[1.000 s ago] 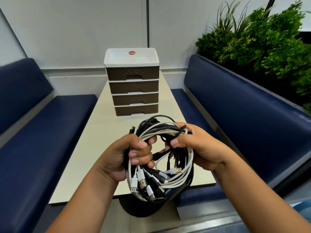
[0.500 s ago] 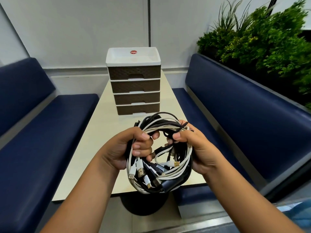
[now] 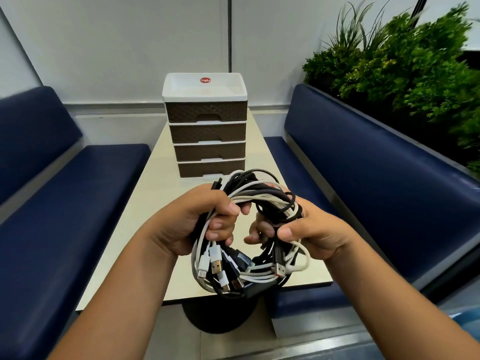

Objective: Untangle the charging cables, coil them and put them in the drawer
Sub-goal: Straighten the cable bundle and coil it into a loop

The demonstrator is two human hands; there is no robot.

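A tangled bundle of black and white charging cables point(image 3: 255, 275) hangs in the air above the near end of the table. My left hand point(image 3: 192, 224) grips its left side with curled fingers. My right hand point(image 3: 309, 231) grips the right side, thumb on top. Several USB plugs dangle from the bottom of the loop. Farther along the table stands a brown and white drawer unit point(image 3: 206, 133) with all its drawers closed.
The beige table point(image 3: 145, 203) runs between two dark blue bench seats, the left bench point(image 3: 65, 203) and the right bench point(image 3: 376, 178). Green plants point(image 3: 405, 63) stand behind the right bench. A black table foot point(image 3: 220, 315) shows below the near edge.
Both hands have drawn apart, opening the bundle into a wider ring. The right hand slid lower down the right side.
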